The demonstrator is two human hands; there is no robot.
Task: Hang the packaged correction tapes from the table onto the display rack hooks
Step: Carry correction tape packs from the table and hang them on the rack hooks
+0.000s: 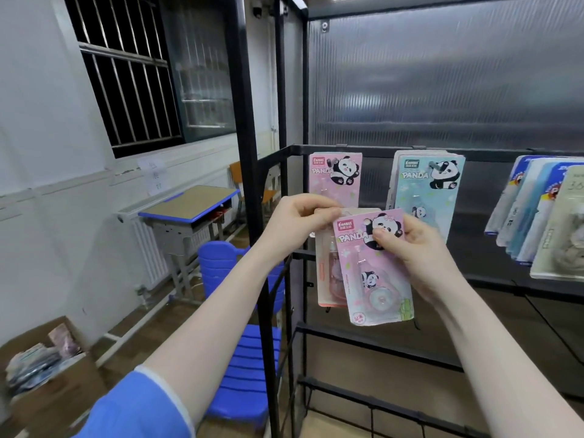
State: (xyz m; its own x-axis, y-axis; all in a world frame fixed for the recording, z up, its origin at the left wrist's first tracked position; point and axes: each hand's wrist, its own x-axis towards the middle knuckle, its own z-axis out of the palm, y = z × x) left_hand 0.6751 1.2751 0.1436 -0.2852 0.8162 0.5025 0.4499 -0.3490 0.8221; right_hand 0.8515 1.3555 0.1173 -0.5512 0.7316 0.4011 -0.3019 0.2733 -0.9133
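Held up before the display rack point(379, 150) just below the hung pink packs point(335, 178): front pink pack point(374, 273) pinched at its top by right hand point(420, 248), rear pack point(327, 273) by left hand point(300, 222); probably light, stiff card, slippery blister, best gripped beside the hang-hole.

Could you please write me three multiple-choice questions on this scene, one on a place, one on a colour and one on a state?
1. Where do the blue panda packs hang?
A. right of the hung pink packs
B. left of them
C. on the desk

2. What colour is the chair by the rack?
A. red
B. blue
C. green

3. What is the right hand doing?
A. hanging idle
B. resting flat on the rack
C. pinching a pink pack

Answers: 1 A, they hang on the next hook rightward. 2 B, its slatted seat is blue. 3 C, thumb and fingers grip the pack's top.
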